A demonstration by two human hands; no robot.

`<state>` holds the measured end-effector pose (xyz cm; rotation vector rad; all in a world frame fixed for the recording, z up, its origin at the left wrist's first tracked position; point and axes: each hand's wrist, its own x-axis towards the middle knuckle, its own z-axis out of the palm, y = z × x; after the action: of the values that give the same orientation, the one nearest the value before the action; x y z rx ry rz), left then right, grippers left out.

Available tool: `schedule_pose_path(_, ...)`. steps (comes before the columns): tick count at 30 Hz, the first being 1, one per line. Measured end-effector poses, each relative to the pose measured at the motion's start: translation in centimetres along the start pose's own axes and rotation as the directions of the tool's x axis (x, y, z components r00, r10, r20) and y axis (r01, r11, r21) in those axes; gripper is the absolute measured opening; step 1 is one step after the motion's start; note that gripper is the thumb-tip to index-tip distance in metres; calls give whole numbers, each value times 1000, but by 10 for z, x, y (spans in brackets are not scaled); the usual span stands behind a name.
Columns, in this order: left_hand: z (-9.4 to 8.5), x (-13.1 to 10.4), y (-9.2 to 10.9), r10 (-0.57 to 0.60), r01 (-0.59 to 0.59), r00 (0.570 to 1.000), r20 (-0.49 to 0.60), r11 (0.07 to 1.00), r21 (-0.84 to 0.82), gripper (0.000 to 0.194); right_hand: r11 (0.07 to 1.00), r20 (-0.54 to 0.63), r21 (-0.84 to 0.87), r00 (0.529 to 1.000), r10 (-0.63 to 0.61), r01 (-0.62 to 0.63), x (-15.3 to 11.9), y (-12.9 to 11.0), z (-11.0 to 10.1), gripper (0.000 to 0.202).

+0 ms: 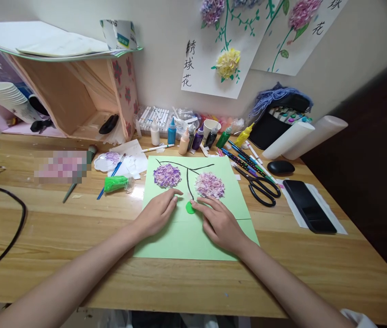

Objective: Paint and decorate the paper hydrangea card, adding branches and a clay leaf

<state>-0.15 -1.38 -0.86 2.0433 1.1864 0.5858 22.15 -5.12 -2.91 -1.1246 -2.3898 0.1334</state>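
Observation:
A light green sheet of paper [217, 241] lies in front of me. On it are a purple textured flower [167, 176], a pink textured flower [210, 185] and dark drawn stems. At the lower end of the middle stem sits a flat piece of bright green modelling clay [190, 208]. My right hand [221, 222] touches its right edge with a fingertip, the other fingers loosely bent. My left hand [159, 210] rests on the paper just below the purple flower, index finger stretched out, holding nothing. A green clay packet [116, 183] lies to the left of the sheet.
Black-handled scissors [263, 189], several pens [244, 157] and a phone [309, 206] lie to the right. Paint bottles [198, 138] line the back. Left are a blue brush [112, 175], a white palette [106, 161] and a black cable [22, 218].

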Motion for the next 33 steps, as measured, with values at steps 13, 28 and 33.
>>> schedule_pose_path(13, 2, -4, 12, -54, 93, 991, 118, 932, -349, 23, 897, -189, 436, 968, 162, -65, 46, -30, 8, 22)
schedule_pose_path(28, -7, -2, 12, 11, 71, 978, 209, 922, -381, 29, 855, -261, 509, 929, 263, -99, 42, -37, 4, 10)
schedule_pose_path(33, -13, 3, 4, -72, 120, 991, 112, 851, -512, 28, 647, -188, 725, 835, 518, -238, 37, -29, -7, 3)
